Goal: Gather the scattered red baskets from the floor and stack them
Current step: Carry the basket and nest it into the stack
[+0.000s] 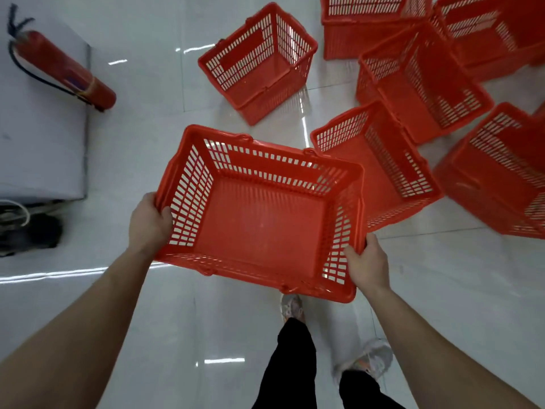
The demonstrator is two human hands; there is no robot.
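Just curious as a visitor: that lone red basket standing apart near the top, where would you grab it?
Take the lone basket by its two short-end rims from above, one hand each side. It stands upright, mouth open, with clear floor around it.

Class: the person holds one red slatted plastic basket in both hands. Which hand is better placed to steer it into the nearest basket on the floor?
Right. The right hand grips the held red slatted plastic basket on the side next to the nearest floor basket; the left hand holds the far side.

Held red basket (pixel 259 219) showing as moulded plastic, slotted lattice walls, smooth solid base, floor tiles (pixel 147 320) gleaming glossy white and reflecting ceiling lights, fire extinguisher (pixel 67 69) looking painted red, smooth, with black hose.
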